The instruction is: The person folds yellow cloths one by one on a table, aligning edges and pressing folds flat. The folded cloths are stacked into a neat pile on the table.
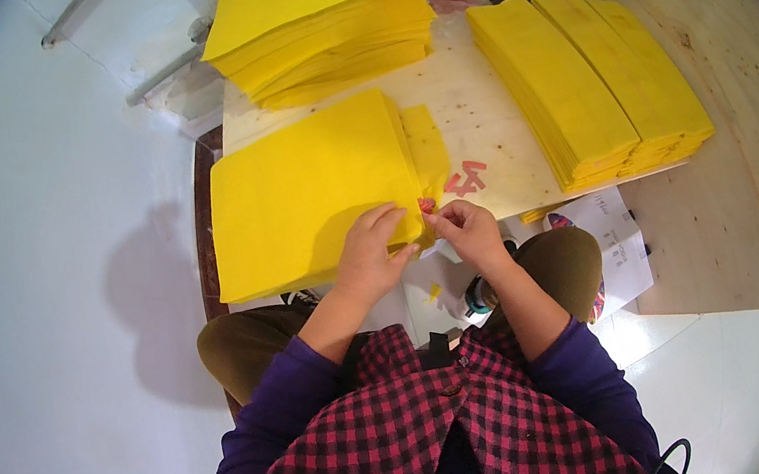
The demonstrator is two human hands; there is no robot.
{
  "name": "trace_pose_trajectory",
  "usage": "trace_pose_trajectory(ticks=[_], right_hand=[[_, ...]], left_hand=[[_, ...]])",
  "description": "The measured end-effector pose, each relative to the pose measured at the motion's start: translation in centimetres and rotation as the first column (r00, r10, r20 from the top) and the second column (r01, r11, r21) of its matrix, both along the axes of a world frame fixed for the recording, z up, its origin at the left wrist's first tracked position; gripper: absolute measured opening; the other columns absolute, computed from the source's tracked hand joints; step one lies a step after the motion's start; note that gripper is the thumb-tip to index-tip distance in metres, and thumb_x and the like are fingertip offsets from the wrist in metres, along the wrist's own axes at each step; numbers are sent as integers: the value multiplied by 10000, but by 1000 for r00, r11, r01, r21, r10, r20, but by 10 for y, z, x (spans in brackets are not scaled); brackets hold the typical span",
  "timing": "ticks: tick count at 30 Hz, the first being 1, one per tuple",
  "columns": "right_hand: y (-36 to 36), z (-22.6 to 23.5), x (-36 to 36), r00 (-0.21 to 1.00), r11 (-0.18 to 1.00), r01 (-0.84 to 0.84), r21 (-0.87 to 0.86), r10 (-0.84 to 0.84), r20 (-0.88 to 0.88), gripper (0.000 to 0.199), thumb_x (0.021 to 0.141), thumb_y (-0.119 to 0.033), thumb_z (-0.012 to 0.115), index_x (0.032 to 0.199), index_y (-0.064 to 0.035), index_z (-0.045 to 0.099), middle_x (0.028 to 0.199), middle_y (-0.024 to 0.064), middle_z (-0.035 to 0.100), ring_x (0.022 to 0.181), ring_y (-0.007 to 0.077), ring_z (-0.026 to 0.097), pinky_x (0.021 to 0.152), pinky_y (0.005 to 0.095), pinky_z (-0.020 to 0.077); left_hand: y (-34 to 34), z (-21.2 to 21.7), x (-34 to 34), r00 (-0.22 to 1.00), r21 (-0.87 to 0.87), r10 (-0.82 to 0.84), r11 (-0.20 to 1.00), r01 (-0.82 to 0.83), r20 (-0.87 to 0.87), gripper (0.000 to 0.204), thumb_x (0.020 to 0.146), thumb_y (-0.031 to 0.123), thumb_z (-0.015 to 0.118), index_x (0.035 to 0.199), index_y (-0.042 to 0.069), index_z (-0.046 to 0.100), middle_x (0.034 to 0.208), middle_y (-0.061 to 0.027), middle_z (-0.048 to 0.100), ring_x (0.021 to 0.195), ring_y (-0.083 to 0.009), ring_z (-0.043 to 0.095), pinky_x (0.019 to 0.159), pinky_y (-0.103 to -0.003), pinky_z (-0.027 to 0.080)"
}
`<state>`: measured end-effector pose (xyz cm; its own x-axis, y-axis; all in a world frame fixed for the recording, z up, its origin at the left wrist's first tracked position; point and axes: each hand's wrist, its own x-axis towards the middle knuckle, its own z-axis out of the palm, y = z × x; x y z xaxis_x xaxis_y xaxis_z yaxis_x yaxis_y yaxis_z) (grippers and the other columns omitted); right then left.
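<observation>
A thick stack of yellow fabric-like sheets lies in front of me at the near left of the wooden table. My left hand is at its near right corner, fingers on top and thumb by the edge, gripping the corner of the sheets. Just right of that corner, my right hand is closed in a pinch on a small red strip. Several loose red strips lie on the table beyond the right hand. Where the fingertips meet the red strip is too small to make out fully.
A taller yellow stack stands at the back left. Narrow folded yellow bundles lie side by side at the right. The wooden table has a wooden panel along its right. Below are my knees and a paper sheet.
</observation>
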<state>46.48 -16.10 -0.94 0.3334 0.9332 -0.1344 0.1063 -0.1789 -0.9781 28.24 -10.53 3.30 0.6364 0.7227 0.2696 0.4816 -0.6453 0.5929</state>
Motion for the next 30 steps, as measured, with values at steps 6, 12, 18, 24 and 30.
trace_pose_trajectory(ticks=[6, 12, 18, 24, 30], right_hand=[[2, 3, -5, 998, 999, 13, -31, -15, -56, 234, 876, -236, 683, 845, -9, 639, 688, -10, 589, 609, 62, 508, 551, 221, 405], [-1, 19, -3, 995, 996, 91, -22, -92, -28, 188, 896, -207, 658, 858, -26, 623, 711, -29, 569, 649, 60, 509, 598, 218, 421], [4, 54, -1, 963, 978, 24, 207, -78, 256, 123, 898, -118, 632, 909, 3, 611, 811, 31, 603, 716, 101, 569, 682, 246, 467], [36, 89, -19, 863, 935, -258, 244, 109, 493, 120, 845, -74, 633, 932, 9, 628, 900, 120, 618, 803, 228, 615, 743, 311, 485], [89, 83, -51, 756, 917, -381, 114, 238, 610, 175, 815, -99, 641, 958, 1, 634, 971, 173, 627, 965, 355, 582, 859, 404, 466]], left_hand=[[2, -4, -3, 999, -2, 31, 1000, -31, 16, 531, 711, 147, 772, 1195, 39, 582, 1253, -157, 547, 1166, -334, 508, 997, -394, 417], [4, -2, -11, 996, 34, 74, 997, -76, 51, 428, 760, 144, 726, 1157, 40, 605, 1201, -161, 577, 1136, -336, 531, 984, -398, 421], [27, 9, -105, 929, 216, 355, 904, -369, 103, 212, 844, 115, 631, 1037, 28, 627, 1046, -172, 620, 1025, -356, 564, 917, -406, 438], [61, 16, -214, 909, 197, 408, 887, -418, 88, 125, 832, 26, 594, 956, 7, 588, 946, -165, 606, 936, -351, 564, 828, -395, 446], [114, -1, -254, 926, 99, 378, 921, -378, 14, 105, 833, 18, 594, 930, -16, 568, 923, -171, 589, 918, -350, 566, 806, -382, 452]])
